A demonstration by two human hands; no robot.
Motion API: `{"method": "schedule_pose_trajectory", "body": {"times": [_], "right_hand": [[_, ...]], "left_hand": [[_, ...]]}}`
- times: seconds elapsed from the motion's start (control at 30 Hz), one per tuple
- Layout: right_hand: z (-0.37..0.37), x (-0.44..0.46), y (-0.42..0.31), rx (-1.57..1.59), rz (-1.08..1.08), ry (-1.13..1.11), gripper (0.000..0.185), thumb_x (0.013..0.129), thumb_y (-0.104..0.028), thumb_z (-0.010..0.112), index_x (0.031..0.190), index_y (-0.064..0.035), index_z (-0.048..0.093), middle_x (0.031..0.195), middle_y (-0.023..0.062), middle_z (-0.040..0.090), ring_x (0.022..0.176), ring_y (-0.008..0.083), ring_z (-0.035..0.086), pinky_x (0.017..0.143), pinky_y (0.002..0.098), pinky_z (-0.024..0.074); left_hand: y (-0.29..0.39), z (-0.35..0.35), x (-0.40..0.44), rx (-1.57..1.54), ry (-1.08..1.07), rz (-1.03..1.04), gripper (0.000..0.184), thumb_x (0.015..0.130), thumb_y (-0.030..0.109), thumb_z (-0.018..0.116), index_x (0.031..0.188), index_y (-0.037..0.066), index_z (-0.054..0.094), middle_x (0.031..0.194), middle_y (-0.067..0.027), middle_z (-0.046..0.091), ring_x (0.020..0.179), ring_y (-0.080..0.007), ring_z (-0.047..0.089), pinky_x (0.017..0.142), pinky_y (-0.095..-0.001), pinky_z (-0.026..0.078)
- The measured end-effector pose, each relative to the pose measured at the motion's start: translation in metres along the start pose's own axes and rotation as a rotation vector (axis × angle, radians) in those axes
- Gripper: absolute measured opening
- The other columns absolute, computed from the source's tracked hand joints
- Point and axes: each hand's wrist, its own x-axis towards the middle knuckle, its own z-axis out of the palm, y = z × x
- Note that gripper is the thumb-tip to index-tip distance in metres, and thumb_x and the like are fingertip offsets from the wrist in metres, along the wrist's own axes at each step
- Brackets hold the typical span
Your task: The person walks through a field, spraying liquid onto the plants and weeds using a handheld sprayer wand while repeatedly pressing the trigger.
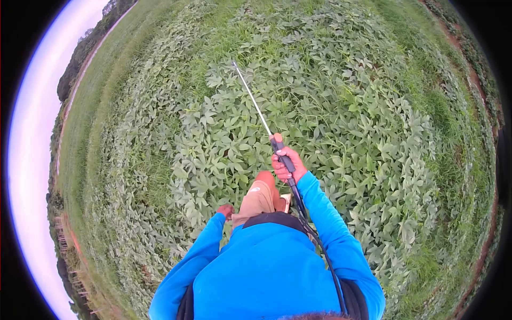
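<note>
My right hand [288,165] is wrapped round the dark handle of a sprayer wand [253,97]. Its thin metal tube points forward and slightly left over the leafy crop [229,120], with the tip above the leaves. From the handle's rear a black hose [323,246] runs back along my right side. My left hand [226,212] hangs low beside my left thigh, near the shorts [255,200]; its fingers are mostly hidden and too small to read. Whether liquid leaves the tip, I cannot tell.
Dense broad-leaved plants surround my legs, with grass strips [426,160] among them. Dark straps [354,298] cross my blue sleeves near the shoulders. A fence [72,261] stands far left, trees [74,69] line the horizon, and a reddish soil track [474,80] runs at the right.
</note>
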Motion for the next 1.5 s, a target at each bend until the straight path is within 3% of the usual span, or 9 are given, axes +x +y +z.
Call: {"method": "schedule_pose_trajectory", "body": {"times": [0.17, 0.23, 0.43, 0.53, 0.8, 1.07, 1.2, 1.33, 1.5], "right_hand": [[0.019, 0.044, -0.037, -0.079, 0.090, -0.071, 0.023, 0.080, -0.030, 0.057, 0.080, -0.0101, 0.045, 0.060, -0.0012, 0.042, 0.039, 0.0051, 0.033, 0.030, 0.0195, 0.0289], [0.027, 0.058, -0.054, -0.162, 0.104, -0.068, 0.025, 0.079, -0.032, 0.058, 0.077, -0.0108, 0.046, 0.059, -0.0022, 0.041, 0.039, 0.0057, 0.031, 0.031, 0.0198, 0.0287], [0.043, 0.070, -0.096, -0.210, 0.021, 0.043, 0.026, 0.078, -0.032, 0.061, 0.076, -0.0109, 0.046, 0.060, -0.0020, 0.041, 0.039, 0.0060, 0.033, 0.032, 0.0200, 0.0294], [0.040, 0.055, -0.113, -0.223, -0.074, 0.207, 0.025, 0.079, -0.030, 0.062, 0.076, -0.0105, 0.048, 0.058, -0.0020, 0.043, 0.039, 0.0066, 0.036, 0.031, 0.0201, 0.0309], [0.019, -0.012, -0.095, -0.239, -0.374, 0.535, 0.027, 0.077, -0.028, 0.066, 0.081, -0.0112, 0.045, 0.058, 0.0020, 0.046, 0.038, 0.0079, 0.039, 0.030, 0.0205, 0.0302], [0.002, -0.088, -0.043, -0.123, -0.631, 0.650, 0.025, 0.082, -0.029, 0.062, 0.089, -0.0096, 0.047, 0.059, 0.0023, 0.045, 0.039, 0.0096, 0.039, 0.031, 0.0217, 0.0305], [-0.002, -0.102, -0.051, -0.129, -0.718, 0.756, 0.024, 0.082, -0.027, 0.062, 0.087, -0.0096, 0.046, 0.059, 0.0029, 0.045, 0.039, 0.0096, 0.040, 0.031, 0.0223, 0.0308], [-0.002, -0.098, -0.073, -0.118, -0.749, 0.754, 0.024, 0.081, -0.028, 0.062, 0.084, -0.0108, 0.046, 0.059, 0.0023, 0.044, 0.039, 0.0093, 0.038, 0.031, 0.0224, 0.0304], [-0.006, -0.065, -0.118, -0.054, -0.535, 0.641, 0.021, 0.081, -0.027, 0.061, 0.078, -0.0142, 0.045, 0.058, -0.0011, 0.040, 0.040, 0.0074, 0.034, 0.031, 0.0211, 0.0293]], "left_hand": [[0.008, 0.001, 0.031, -0.155, -0.094, -0.046, 0.021, 0.083, 0.026, 0.051, 0.088, 0.006, 0.057, 0.068, -0.0085, 0.054, 0.044, -0.0165, 0.046, 0.036, -0.0282, 0.031], [0.016, 0.007, 0.046, -0.212, -0.120, 0.058, 0.025, 0.086, 0.029, 0.050, 0.088, 0.006, 0.056, 0.067, -0.0072, 0.054, 0.040, -0.0155, 0.044, 0.035, -0.0275, 0.030], [0.067, 0.026, 0.096, -0.173, -0.133, -0.002, 0.026, 0.087, 0.034, 0.048, 0.088, 0.009, 0.056, 0.069, -0.0042, 0.055, 0.047, -0.0155, 0.049, 0.037, -0.0304, 0.034], [0.100, 0.044, 0.106, -0.156, -0.105, 0.060, 0.025, 0.087, 0.029, 0.052, 0.097, 0.007, 0.056, 0.070, -0.0051, 0.057, 0.045, -0.0129, 0.047, 0.036, -0.0268, 0.034], [0.135, 0.065, 0.116, -0.052, -0.235, 0.152, 0.026, 0.088, 0.037, 0.050, 0.087, 0.012, 0.056, 0.069, 0.0000, 0.056, 0.049, -0.0102, 0.047, 0.041, -0.0257, 0.035], [0.096, 0.082, 0.115, 0.004, -0.281, 0.068, 0.022, 0.085, 0.033, 0.052, 0.089, 0.011, 0.057, 0.068, -0.0003, 0.055, 0.048, -0.0107, 0.048, 0.040, -0.0254, 0.036], [0.079, 0.095, 0.116, 0.152, -0.291, 0.055, 0.031, 0.083, 0.037, 0.052, 0.090, 0.008, 0.060, 0.069, -0.0043, 0.059, 0.049, -0.0142, 0.050, 0.043, -0.0291, 0.040], [0.084, 0.103, 0.130, 0.215, -0.250, 0.126, 0.033, 0.081, 0.038, 0.052, 0.089, 0.007, 0.061, 0.067, -0.0064, 0.059, 0.051, -0.0174, 0.053, 0.046, -0.0315, 0.044], [0.125, 0.100, 0.158, 0.157, -0.283, 0.134, 0.030, 0.083, 0.035, 0.052, 0.089, 0.007, 0.060, 0.067, -0.0057, 0.058, 0.049, -0.0157, 0.052, 0.042, -0.0304, 0.041]]}}
